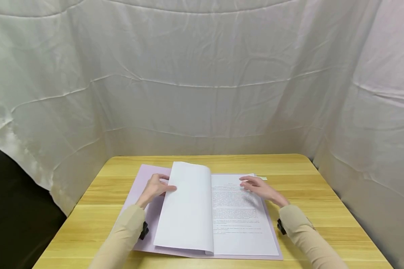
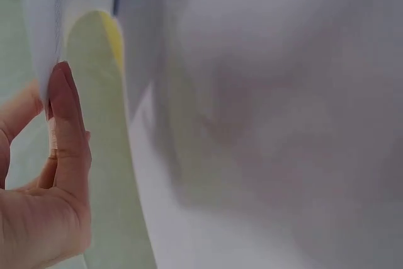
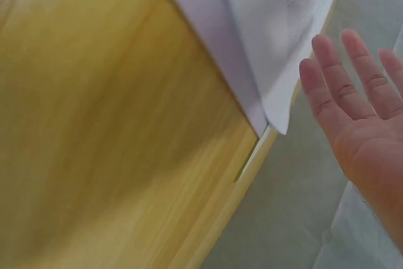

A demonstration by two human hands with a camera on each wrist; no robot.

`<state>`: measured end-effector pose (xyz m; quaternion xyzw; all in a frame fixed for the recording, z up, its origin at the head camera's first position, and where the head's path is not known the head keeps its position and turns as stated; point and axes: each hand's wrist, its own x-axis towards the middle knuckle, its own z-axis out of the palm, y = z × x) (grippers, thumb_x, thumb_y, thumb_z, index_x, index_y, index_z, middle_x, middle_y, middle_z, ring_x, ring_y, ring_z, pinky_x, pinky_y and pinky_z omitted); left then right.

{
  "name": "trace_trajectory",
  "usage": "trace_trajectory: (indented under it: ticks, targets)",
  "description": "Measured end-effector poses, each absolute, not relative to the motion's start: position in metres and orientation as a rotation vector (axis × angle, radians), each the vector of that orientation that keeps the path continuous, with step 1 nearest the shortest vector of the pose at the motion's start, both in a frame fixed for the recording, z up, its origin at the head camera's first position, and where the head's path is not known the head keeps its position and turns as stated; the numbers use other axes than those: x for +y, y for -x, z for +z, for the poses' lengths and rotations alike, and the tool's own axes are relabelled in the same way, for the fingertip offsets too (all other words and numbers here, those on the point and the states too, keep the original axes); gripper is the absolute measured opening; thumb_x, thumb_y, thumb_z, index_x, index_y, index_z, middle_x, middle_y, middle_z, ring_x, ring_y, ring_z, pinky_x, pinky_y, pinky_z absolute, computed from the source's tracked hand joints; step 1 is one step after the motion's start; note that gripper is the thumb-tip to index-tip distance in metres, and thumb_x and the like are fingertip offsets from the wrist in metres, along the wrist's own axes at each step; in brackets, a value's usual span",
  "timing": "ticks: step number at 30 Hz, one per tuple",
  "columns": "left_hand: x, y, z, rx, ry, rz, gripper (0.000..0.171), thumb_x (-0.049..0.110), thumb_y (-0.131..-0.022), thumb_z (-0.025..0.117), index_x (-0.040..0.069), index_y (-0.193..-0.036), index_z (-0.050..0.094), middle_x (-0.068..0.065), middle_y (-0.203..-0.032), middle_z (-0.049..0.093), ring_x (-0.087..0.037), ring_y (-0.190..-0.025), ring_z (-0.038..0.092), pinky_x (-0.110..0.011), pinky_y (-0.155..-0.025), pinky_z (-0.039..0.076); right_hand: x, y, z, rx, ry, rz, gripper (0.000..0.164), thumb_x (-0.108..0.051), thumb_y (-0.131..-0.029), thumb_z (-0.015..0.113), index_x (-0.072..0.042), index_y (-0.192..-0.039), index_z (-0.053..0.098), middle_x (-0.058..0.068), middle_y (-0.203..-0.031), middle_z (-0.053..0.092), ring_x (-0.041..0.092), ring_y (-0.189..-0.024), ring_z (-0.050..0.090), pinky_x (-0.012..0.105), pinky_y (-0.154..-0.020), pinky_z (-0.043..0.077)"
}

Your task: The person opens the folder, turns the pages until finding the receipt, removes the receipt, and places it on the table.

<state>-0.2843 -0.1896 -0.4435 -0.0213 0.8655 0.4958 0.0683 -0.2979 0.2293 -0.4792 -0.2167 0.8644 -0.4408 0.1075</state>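
An open lilac folder [image 1: 153, 172] lies on the table with white paper inside it. My left hand [image 1: 155, 188] pinches the left edge of a turned sheet [image 1: 185, 213], which curves up from the middle and shows a blank side. In the left wrist view, the fingers [image 2: 68, 118] and thumb lie on either side of the paper's edge. On the right half lies a page of printed text [image 1: 235, 220]. Over the upper right of this page hovers my right hand [image 1: 260, 188], its fingers spread and holding nothing, as the right wrist view also shows.
A pale yellow-green tab [image 1: 262, 178] sticks out past the folder's upper right edge. The wooden table [image 1: 323, 224] extends around the folder. Light grey curtains [image 1: 202, 104] hang behind and at both sides; a black area [image 1: 13, 209] shows at the lower left.
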Motion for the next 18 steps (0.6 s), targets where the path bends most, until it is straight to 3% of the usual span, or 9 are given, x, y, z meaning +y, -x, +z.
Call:
trace_trajectory:
  ticks: [7,18]
  targets:
    - [-0.198,0.284,-0.452,2.76,0.027,1.266,0.063,0.015,-0.078,0.085,-0.01,-0.128,0.057,-0.023,-0.1,0.074,-0.024,-0.083,0.07,-0.038,-0.077,0.058,0.235,0.301,-0.485,2.589,0.62,-1.275,0.046,-0.022,-0.106,0.051,0.007,-0.141,0.049,0.028,-0.135,0.062,0.045,-0.128,0.058,0.061,-0.11,0.045]
    - [-0.2,0.281,-0.466,2.902,-0.021,1.064,0.066,0.012,-0.075,0.086,-0.012,-0.128,0.055,-0.011,-0.079,0.06,-0.019,-0.068,0.053,-0.027,-0.062,0.044,0.238,0.305,-0.491,2.648,0.615,-1.235,0.044,-0.023,-0.105,0.052,0.007,-0.137,0.054,0.026,-0.132,0.065,0.045,-0.126,0.06,0.06,-0.109,0.046]
